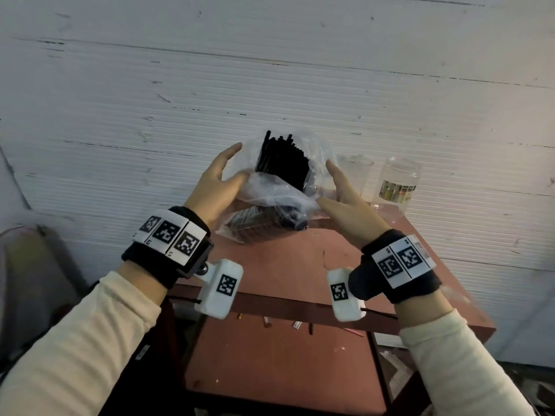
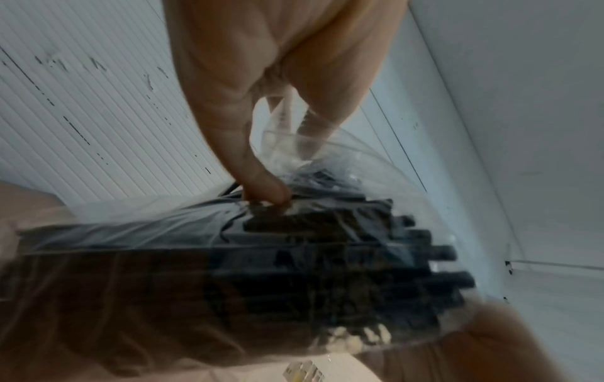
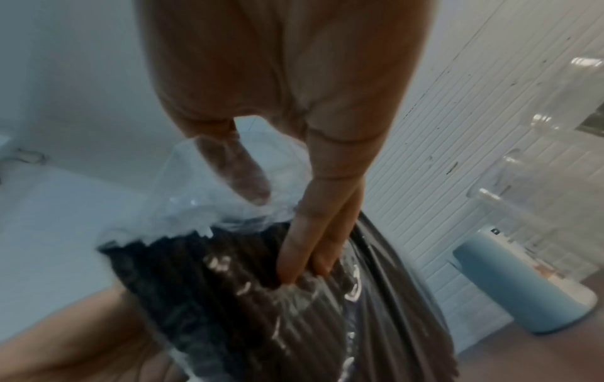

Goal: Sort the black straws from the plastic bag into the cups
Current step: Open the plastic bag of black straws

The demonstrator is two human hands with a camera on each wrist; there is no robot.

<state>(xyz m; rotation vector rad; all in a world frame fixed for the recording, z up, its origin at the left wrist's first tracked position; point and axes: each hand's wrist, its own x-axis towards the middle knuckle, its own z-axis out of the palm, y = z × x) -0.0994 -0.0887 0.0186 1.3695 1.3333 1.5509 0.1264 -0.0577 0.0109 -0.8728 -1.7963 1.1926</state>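
Centre frame: my left hand and right hand each pinch the film of the plastic bag, holding it above the red table. Black straws poke out its mouth. I should spread it evenly, tilting toward the clear cups at right.

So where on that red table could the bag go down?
Bare room: the red table between the wrists, in front of the clear plastic bag of black straws. Crowded: far right corner, with the clear plastic cup and labelled jar.

sleeves: cream | wristbands: black, white marker tiles | wrist cameras: white
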